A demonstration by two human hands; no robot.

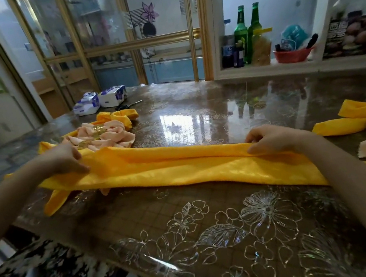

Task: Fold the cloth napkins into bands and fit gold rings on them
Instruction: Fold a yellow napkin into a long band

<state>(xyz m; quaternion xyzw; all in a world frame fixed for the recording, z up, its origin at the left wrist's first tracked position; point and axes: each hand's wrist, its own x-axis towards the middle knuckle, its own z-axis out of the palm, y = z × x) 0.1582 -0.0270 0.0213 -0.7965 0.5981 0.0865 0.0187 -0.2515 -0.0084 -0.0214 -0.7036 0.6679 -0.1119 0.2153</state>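
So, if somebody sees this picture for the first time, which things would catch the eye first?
First the long bright yellow satin napkin, folded into a band across the glossy brown flower-patterned table, with the left hand and the right hand pinching its two ends. Next, the pile of finished peach and yellow napkins with gold rings behind the left hand, and the two green glass bottles on the shelf behind.

We reach both bare forearms forward and spread them wide apart. Our left hand (65, 158) lies palm down, fingers curled and thumb pressed in a pinching grip. Our right hand (270, 137) mirrors it, fingertips bent under, thumb forward.
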